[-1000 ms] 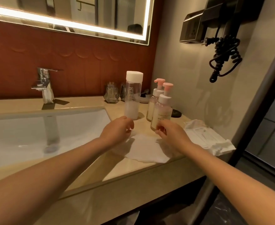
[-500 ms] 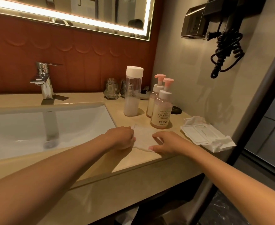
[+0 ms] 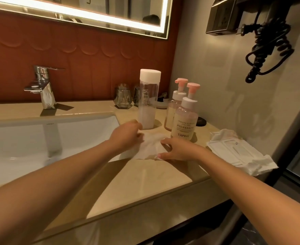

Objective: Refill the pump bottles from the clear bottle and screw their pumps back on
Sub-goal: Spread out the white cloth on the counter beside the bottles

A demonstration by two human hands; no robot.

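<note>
a second earlier our left hand (image 3: 126, 137) had been at the foot of the clear bottle (image 3: 148, 103) and our right hand (image 3: 177, 149) at the front pump bottle (image 3: 184, 119). by now both had left the bottles and come down onto the white tissue (image 3: 151, 147), which lay on the surface (image 3: 145, 183) just in front of them. the left grip was curled and seemed to bunch the tissue's left edge. the right grip was wide, with forefinger and thumb spread and resting on the tissue's right edge.

the clear bottle stood upright just behind the left hand, its white cap on and liquid only in its lower part. the front pump bottle and the rear pump bottle (image 3: 174, 110) stood close together near the wall, each with its pink pump seated on top.

we judged that pouring and screwing were done or nearly done, and that we were gathering the tissue to wipe or tidy up. we could not tell whether the pumps were fully tight. a pack of wipes (image 3: 234, 151) lay well to the right.
</note>
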